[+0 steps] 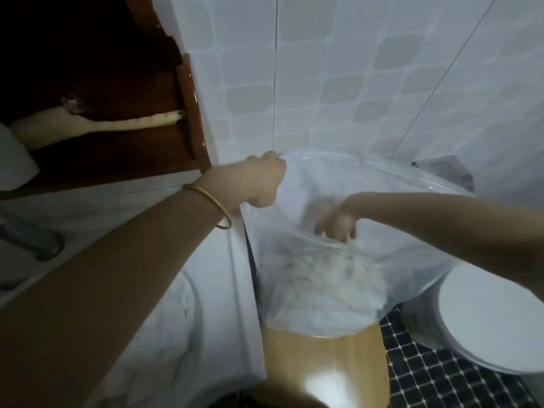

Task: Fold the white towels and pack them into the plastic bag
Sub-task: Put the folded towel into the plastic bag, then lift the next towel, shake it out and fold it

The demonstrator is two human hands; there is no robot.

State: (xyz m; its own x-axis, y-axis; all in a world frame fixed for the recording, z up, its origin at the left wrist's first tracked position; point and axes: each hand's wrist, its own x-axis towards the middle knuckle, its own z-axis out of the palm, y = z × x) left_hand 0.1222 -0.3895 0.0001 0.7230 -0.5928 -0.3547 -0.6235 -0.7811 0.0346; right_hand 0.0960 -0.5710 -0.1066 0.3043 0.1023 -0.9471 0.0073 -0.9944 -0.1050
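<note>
Two hands: both are at the plastic bag, the left outside on its rim and the right down inside it.
Left hand: the fingers are curled tight round the bunched upper edge of the bag, holding the mouth up and open; a thin bangle sits on the wrist.
Right hand: it reaches in through the mouth and shows only through the film (so somewhat blurred). The fingers hang down loosely spread and seem to hold nothing, just above the cloth.
White towels: a pale heap lies low in the bag, well below the rim. How neatly it is folded cannot be told through the plastic.
Bag's place: it stands tall with its bottom on a brown box, between the washing machine and the toilet lid.
Elsewhere: a pale cloth lies on a shelf of the wooden cabinet; whether it is another towel for the bag is unclear.
Step in hand: this looks like the packing step, with the right hand placed as if settling a towel onto the heap.
Progress: probably well along, since cloth fills the lower part of the bag.
Next move: the right hand likely has to come out without dragging the film or the heap, while the left keeps its grip so the mouth does not fall shut. Any towel still outside would then need folding.
</note>
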